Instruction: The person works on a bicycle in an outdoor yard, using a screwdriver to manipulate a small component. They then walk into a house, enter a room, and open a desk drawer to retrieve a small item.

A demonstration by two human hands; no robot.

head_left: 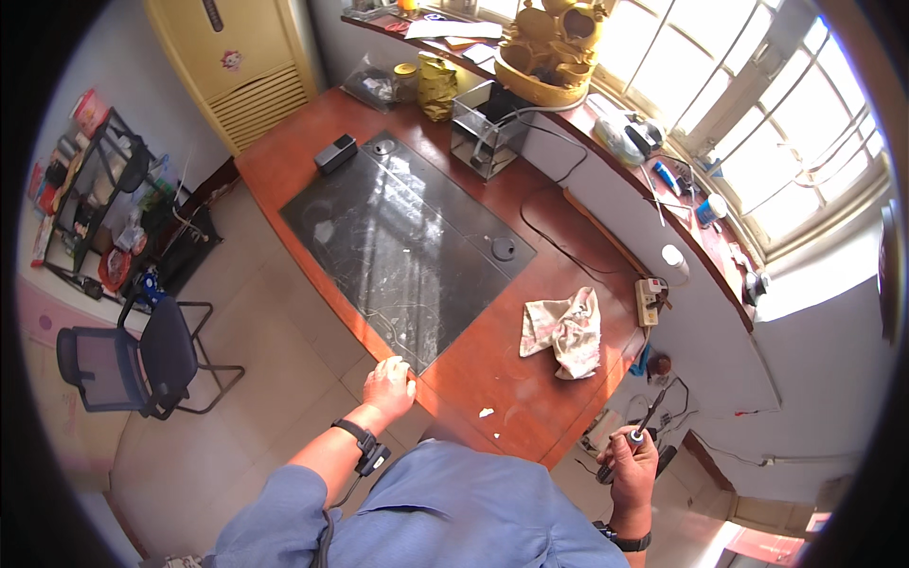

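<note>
My left hand lies on the front edge of the reddish-brown desk, its fingers stretched over the edge beside the near corner of a black desk mat. It holds nothing. Off the desk's right side, my right hand is closed around what looks like a screwdriver. Its thin dark shaft points up and away, and a dark handle end shows below the fist. A crumpled, light patterned cloth lies on the desk between my two hands, nearer the right.
Farther back stand a small black box, a yellow bag and a metal-framed holder. A power strip sits at the right edge, with cables nearby. The windowsill is cluttered. On the left are an office chair and a loaded shelf.
</note>
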